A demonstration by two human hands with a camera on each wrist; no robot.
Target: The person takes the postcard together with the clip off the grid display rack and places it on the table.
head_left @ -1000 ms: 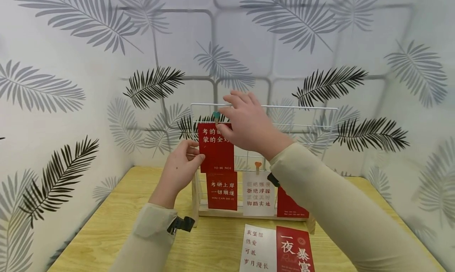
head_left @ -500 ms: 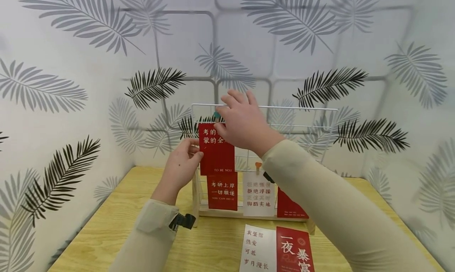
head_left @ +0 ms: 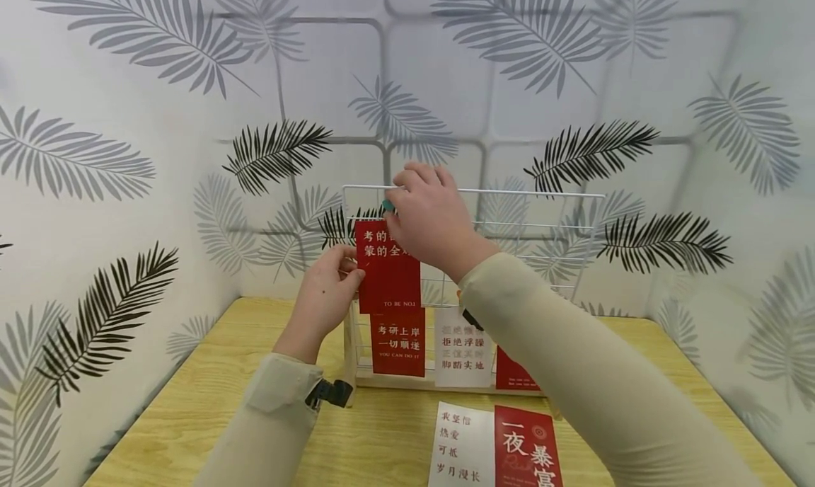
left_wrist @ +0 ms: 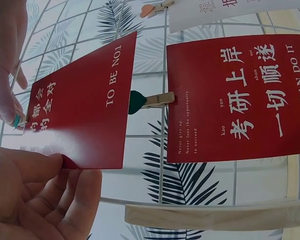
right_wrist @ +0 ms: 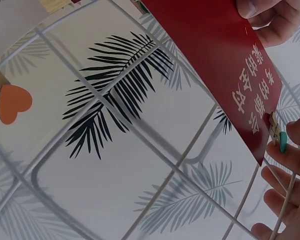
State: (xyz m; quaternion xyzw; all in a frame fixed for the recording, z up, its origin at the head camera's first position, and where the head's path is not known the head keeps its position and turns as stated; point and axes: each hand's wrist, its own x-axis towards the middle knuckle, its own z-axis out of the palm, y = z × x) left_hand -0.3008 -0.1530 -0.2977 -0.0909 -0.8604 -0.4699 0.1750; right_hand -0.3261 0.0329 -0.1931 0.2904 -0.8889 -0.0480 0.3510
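My left hand (head_left: 325,289) pinches the left edge of a red card (head_left: 390,282) with white lettering, thumb in front. The card hangs at the upper left of a white wire grid rack (head_left: 535,193). At its top edge is a small wooden clothespin (right_wrist: 274,129) with a teal heart, largely hidden behind the fingers in the head view. My right hand (head_left: 433,218) has thumb and index finger at this clothespin, the index touching the heart in the right wrist view. The other right fingers reach up behind the grid.
Below hang a second red card (left_wrist: 235,100) on a green-heart clothespin (left_wrist: 157,100), a white card (head_left: 463,367) and another red card (head_left: 516,374). An orange heart (right_wrist: 14,104) tops another clip. On the wooden table (head_left: 382,444) lie white (head_left: 461,441) and red cards (head_left: 528,448).
My right hand has shifted slightly left, its thumb and index closing in around the teal-heart clothespin. The left hand and its card have barely moved.
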